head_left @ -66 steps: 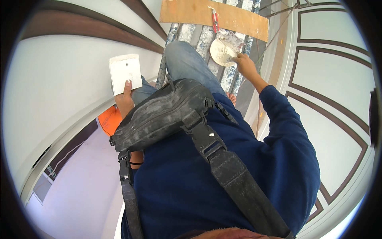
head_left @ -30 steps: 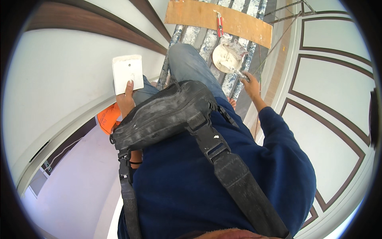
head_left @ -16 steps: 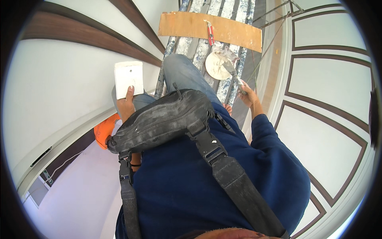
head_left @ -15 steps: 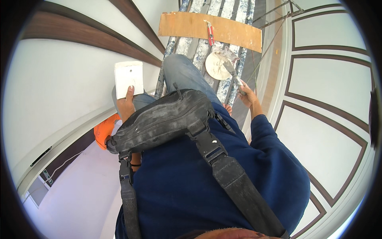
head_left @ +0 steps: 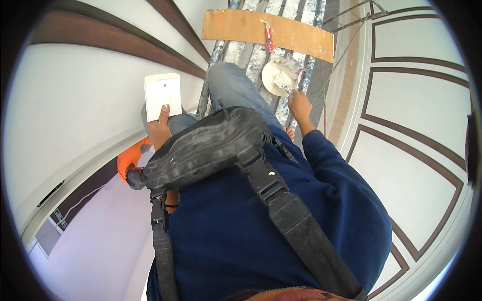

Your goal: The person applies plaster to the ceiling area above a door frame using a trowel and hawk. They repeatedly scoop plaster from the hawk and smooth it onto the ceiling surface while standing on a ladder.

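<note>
My left hand (head_left: 159,131) is closed on a white rectangular putty board (head_left: 162,88) with a small dark hole, the thumb lying on its face. On the right, my right hand (head_left: 300,106) grips a putty knife (head_left: 289,90), its handle mostly covered by the fingers. The knife's blade end is down in a round tub (head_left: 266,83) of white putty, where the paste hides part of it. Crumpled, whitish plastic film (head_left: 292,64) stands at the tub's far right rim.
The tub stands on a paint-spattered slatted platform (head_left: 233,52). Across it lies a curved-looking wooden board (head_left: 311,41) with a red utility knife (head_left: 269,40). White walls with dark brown trim (head_left: 414,69) rise on both sides. Thin metal bars (head_left: 351,19) stand at the far right.
My right hand has moved forward and left, bringing the putty knife deeper into the tub's white paste. My left hand keeps the board nearly still. The view has shifted slightly.
</note>
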Action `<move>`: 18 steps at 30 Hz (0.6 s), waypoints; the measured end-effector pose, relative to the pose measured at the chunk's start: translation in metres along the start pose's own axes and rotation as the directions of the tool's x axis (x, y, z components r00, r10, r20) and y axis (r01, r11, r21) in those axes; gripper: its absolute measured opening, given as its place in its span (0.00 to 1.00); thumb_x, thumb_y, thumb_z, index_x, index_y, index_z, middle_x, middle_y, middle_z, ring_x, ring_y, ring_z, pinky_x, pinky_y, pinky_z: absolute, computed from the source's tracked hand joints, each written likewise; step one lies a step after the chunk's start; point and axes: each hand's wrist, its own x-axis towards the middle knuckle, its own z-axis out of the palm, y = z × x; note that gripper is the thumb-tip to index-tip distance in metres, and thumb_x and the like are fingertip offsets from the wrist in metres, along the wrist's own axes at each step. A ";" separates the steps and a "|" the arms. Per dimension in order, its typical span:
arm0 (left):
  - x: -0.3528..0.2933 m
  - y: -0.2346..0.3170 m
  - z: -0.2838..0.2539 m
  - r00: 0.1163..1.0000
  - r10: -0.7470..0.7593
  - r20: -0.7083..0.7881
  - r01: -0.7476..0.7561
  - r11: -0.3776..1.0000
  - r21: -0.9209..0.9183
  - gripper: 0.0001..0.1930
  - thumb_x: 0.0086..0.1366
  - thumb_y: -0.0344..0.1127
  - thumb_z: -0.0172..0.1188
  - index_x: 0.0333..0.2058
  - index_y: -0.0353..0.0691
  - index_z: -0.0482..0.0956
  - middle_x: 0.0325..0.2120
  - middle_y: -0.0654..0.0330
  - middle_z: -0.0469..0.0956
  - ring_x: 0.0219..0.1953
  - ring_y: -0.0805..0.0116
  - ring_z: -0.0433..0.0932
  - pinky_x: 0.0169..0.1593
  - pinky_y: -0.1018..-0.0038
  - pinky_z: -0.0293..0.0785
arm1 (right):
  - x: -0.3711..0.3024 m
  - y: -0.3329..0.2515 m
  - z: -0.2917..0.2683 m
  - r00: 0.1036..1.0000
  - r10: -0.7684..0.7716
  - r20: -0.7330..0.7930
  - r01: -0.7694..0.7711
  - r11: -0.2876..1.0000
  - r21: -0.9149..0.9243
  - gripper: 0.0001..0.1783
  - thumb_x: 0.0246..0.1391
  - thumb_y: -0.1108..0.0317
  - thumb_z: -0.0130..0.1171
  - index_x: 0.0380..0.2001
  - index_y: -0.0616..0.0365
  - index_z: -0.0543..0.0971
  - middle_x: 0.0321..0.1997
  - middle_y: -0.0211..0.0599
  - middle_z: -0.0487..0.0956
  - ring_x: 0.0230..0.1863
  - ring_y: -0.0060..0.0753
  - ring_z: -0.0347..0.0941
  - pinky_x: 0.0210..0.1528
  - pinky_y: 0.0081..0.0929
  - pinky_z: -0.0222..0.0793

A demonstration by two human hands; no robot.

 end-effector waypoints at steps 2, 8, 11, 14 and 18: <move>0.000 0.001 -0.001 1.000 -0.011 0.013 0.011 1.000 0.008 0.23 0.72 0.42 0.62 0.54 0.24 0.78 0.45 0.52 0.82 0.46 0.65 0.78 0.51 0.70 0.73 | 0.018 -0.008 -0.011 0.994 -0.107 0.005 0.106 0.984 -0.141 0.16 0.54 0.63 0.60 0.46 0.52 0.83 0.45 0.46 0.82 0.48 0.52 0.80 0.47 0.49 0.78; -0.001 -0.005 -0.007 1.000 -0.010 -0.002 0.010 0.999 0.050 0.22 0.71 0.40 0.62 0.54 0.25 0.78 0.46 0.51 0.82 0.47 0.65 0.78 0.52 0.70 0.73 | 0.073 -0.019 -0.027 0.910 -0.383 0.158 0.414 0.839 -0.354 0.10 0.52 0.69 0.59 0.37 0.52 0.84 0.41 0.41 0.83 0.45 0.47 0.81 0.43 0.47 0.78; 0.000 -0.009 -0.007 1.000 0.031 -0.007 -0.030 0.999 0.029 0.22 0.71 0.40 0.63 0.54 0.25 0.78 0.46 0.51 0.82 0.47 0.64 0.78 0.53 0.69 0.72 | 0.077 -0.023 -0.030 0.871 -0.447 0.204 0.491 0.793 -0.361 0.11 0.52 0.70 0.59 0.39 0.52 0.84 0.41 0.38 0.83 0.47 0.46 0.80 0.45 0.47 0.76; 0.001 -0.007 -0.003 1.000 -0.002 -0.010 0.001 0.999 -0.032 0.23 0.71 0.40 0.63 0.54 0.25 0.78 0.47 0.51 0.82 0.48 0.64 0.78 0.54 0.69 0.71 | 0.070 -0.022 -0.039 0.844 -0.502 0.188 0.535 0.768 -0.352 0.13 0.52 0.72 0.59 0.42 0.50 0.83 0.43 0.36 0.82 0.50 0.44 0.78 0.50 0.45 0.71; -0.003 -0.014 -0.008 1.000 0.004 -0.005 -0.004 0.999 0.039 0.23 0.71 0.40 0.62 0.55 0.25 0.77 0.47 0.51 0.81 0.48 0.64 0.78 0.53 0.69 0.72 | 0.078 0.000 -0.036 0.858 -0.476 0.193 0.511 0.748 -0.424 0.15 0.54 0.71 0.58 0.46 0.48 0.82 0.46 0.34 0.82 0.56 0.44 0.75 0.56 0.50 0.66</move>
